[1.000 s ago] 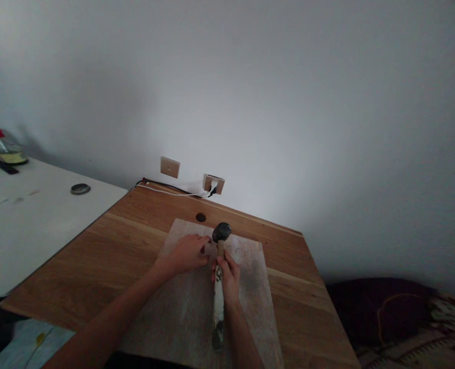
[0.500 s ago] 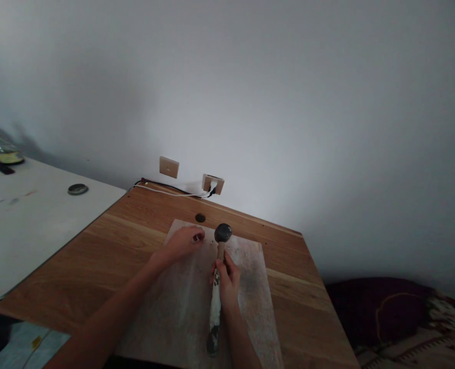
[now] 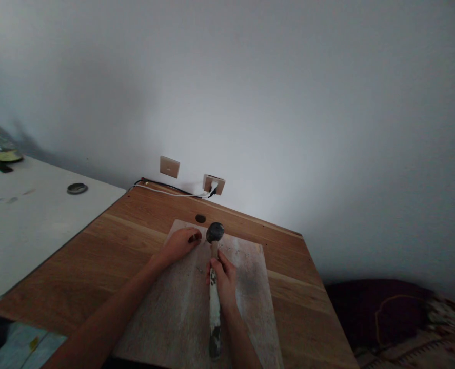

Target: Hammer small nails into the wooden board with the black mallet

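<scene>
A hammer [image 3: 214, 302] with a round dark head and a worn, pale handle is gripped partway along its handle by my right hand [image 3: 226, 277]. Its head sits just to the right of my left hand's fingertips, above the far part of a worn, pale board [image 3: 173, 318]. My left hand [image 3: 181, 243] rests at the board's far left with its fingers curled together; what they hold, if anything, is too small to make out. Small nail-like bits [image 3: 238, 251] show on the board to the right of the hammer head.
Under the board is a wooden table [image 3: 304, 307] with a round dark hole [image 3: 200, 219]. Cables [image 3: 169, 189] run along the wall to a socket [image 3: 214, 184]. On the left, a white table [image 3: 27, 225] bears a round lid [image 3: 77, 188] and a red-capped bottle [image 3: 4, 148]. Dark fabric [image 3: 369, 302] lies at right.
The hammer and my right hand have shifted slightly left, bringing the hammer head closer to my left hand. My left hand has moved a little left.
</scene>
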Motion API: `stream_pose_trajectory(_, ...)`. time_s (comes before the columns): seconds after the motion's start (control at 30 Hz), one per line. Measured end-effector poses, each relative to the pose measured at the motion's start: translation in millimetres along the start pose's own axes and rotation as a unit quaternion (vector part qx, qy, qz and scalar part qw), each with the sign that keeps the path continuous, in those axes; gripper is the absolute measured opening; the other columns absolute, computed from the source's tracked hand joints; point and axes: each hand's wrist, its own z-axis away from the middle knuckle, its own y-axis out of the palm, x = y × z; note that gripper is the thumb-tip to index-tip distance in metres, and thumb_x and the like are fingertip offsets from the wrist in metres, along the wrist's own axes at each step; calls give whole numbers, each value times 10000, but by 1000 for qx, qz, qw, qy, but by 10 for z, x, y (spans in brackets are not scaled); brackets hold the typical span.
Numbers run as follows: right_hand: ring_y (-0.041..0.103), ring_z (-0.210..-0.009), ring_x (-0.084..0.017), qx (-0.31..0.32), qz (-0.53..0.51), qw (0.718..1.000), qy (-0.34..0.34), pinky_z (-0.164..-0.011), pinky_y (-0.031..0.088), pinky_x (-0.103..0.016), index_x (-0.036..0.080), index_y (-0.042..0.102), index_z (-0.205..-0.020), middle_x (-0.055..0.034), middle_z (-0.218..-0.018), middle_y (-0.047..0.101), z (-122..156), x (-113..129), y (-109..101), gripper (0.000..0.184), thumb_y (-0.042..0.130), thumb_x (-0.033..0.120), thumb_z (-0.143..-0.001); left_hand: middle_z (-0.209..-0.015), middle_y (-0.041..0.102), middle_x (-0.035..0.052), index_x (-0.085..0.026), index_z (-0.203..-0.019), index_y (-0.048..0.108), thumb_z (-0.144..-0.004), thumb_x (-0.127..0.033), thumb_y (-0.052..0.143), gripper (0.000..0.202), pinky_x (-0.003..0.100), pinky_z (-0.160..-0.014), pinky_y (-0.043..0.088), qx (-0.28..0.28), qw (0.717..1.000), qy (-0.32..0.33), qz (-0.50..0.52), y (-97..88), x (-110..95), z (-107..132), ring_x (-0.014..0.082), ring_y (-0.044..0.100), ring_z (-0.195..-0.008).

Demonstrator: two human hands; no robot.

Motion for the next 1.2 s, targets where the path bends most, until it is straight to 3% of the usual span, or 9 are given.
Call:
stream_pose_trajectory(0.17,456,-395,-103,-3,-29,999,29,-389,360,-231,205,639,-768,43,-571,563,-85,-15,137,306,683,508,-779,-986,794,26,-226,-1272,667,-858,-162,637,420,284,-792,511,8,998,-30,57,-16,7,-4,196,727,-846)
stream_pose_trajectory(0.37,458,-400,-96,17,-10,1000,6,-400,366,-221,201,641,-793,47,-570,558,-32,-97,199,282,666,480,-824,-948,773,28,-207,-1225,661,-857,-166,645,371,278,-760,505,-4,999,-26,42,23,58,11,182,705,-779)
stream_pose_trajectory(0.47,461,-400,-96,23,-13,1000,6,-398,357,-214,198,647,-836,53,-563,558,-28,-87,202,275,654,473,-825,-945,759,29,-200,-1336,607,-851,-154,640,488,289,-773,516,3,998,-32,53,37,80,4,185,697,-781)
stream_pose_trajectory(0.57,457,-399,-92,33,-7,999,19,-393,356,-209,196,629,-785,55,-544,552,-32,-77,210,261,658,455,-808,-1099,716,76,-172,-1370,582,-761,-85,641,618,299,-787,534,-20,997,-18,71,-9,92,-16,182,680,-834)
stream_pose_trajectory(0.67,468,-395,-90,43,-8,999,17,-392,355,-206,197,615,-759,53,-545,561,-32,-77,219,252,639,441,-819,-1213,628,108,-159,-1285,618,-716,-64,603,577,280,-720,542,-64,993,-13,102,-104,95,-20,181,664,-896)
stream_pose_trajectory(0.8,474,-386,-90,36,-19,999,24,-389,360,-208,193,626,-742,53,-535,561,-40,-72,205,253,666,436,-799,-1000,651,53,-176,-960,650,-772,-81,567,227,296,-755,534,-60,995,-13,75,-191,9,131,190,646,-883)
stream_pose_trajectory(0.93,479,-379,-94,-15,-62,998,26,-374,338,-211,196,622,-755,43,-556,585,-63,-57,137,307,722,486,-758,-1025,701,51,-205,-1003,664,-824,-73,601,231,320,-864,517,41,995,87,-7,-124,-239,458,218,663,-972)
stream_pose_trajectory(1.07,456,-375,-87,-60,-99,993,-3,-388,331,-220,208,587,-728,51,-556,566,-78,-55,44,316,736,485,-768,-1100,731,79,-207,-1102,675,-935,-81,578,230,361,-971,502,108,957,242,-116,16,-467,661,246,667,-1055)
stream_pose_trajectory(1.2,460,-390,-92,-77,-103,992,1,-397,335,-231,208,587,-730,38,-583,589,-74,-55,-6,326,738,494,-768,-982,732,82,-191,-1027,699,-949,-91,595,164,390,-953,512,112,942,263,-175,61,-453,605,267,674,-1011)
